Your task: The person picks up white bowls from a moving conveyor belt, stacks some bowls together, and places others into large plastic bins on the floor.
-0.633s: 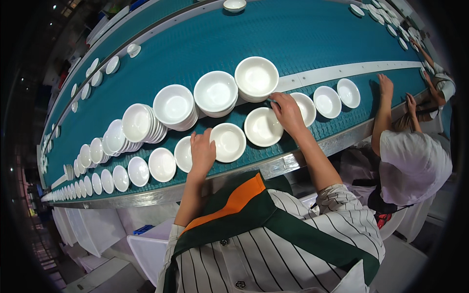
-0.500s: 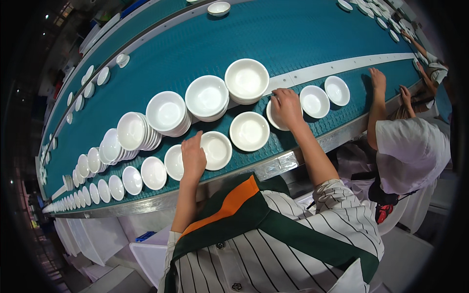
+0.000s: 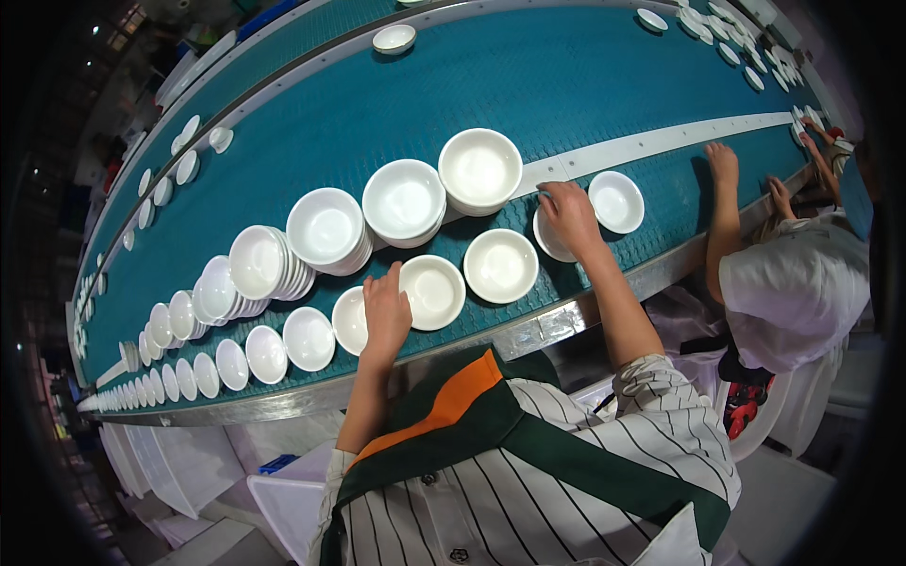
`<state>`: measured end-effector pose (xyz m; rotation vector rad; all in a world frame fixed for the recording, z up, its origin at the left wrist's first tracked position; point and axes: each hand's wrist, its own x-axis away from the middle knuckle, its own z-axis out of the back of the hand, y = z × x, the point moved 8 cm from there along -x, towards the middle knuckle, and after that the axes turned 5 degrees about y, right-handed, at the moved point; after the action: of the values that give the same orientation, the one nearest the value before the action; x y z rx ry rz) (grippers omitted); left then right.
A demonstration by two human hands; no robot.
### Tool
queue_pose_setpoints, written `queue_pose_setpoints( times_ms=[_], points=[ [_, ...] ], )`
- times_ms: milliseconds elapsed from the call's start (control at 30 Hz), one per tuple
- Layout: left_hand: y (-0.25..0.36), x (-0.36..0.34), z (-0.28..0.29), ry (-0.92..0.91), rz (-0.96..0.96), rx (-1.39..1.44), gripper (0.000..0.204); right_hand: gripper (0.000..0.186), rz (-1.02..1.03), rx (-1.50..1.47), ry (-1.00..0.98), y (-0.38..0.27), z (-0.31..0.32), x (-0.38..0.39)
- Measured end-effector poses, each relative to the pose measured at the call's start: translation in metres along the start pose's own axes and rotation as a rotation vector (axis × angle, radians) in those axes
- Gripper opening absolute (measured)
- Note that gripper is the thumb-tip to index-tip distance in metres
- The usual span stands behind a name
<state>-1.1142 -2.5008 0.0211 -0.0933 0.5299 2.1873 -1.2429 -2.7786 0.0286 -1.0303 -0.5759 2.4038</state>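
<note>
White bowls stand in a long near row on the green conveyor belt. My left hand (image 3: 388, 309) is over the gap between a white bowl (image 3: 348, 323) on its left, partly hidden, and another white bowl (image 3: 432, 292) on its right. Its fingers are slightly apart, with nothing seen in them. Bent over the far rim of a partly covered bowl (image 3: 549, 243) are the fingers of my right hand (image 3: 570, 217); my thumb is hidden. Between my hands sits a separate bowl (image 3: 500, 267); a further bowl (image 3: 617, 202) lies right of my right hand.
Behind the near row stand stacks of bowls (image 3: 480, 170) along a white divider strip (image 3: 651, 141). The belt's metal edge (image 3: 528, 332) runs before me. At the right, a co-worker's hand (image 3: 723, 162) reaches over the belt. Loose bowls (image 3: 729, 54) lie far right.
The near row has shifted slightly right relative to the stacks. Of two bowls right of my right hand, only one shows now. The single far bowl has moved left.
</note>
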Motion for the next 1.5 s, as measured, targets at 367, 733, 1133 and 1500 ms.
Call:
queue_pose_setpoints(
  times_ms=[367,733,1133,1500],
  points=[
    [0.039,-0.004,-0.005,0.054,-0.110,0.078,0.044,0.019,0.029,-0.024,0.102,-0.003,0.031,-0.007],
    [0.013,0.007,0.027,0.199,-0.039,0.058,0.043,0.018,-0.287,-0.066,-0.116,0.026,0.026,0.015],
    [0.024,0.005,0.010,0.091,-0.061,0.098,0.041,0.038,-0.218,-0.367,-0.119,-0.031,-0.035,-0.089],
    [0.042,-0.009,0.009,0.178,-0.157,0.136,0.041,0.013,-0.231,-0.359,0.282,-0.038,0.064,-0.043]
  ],
)
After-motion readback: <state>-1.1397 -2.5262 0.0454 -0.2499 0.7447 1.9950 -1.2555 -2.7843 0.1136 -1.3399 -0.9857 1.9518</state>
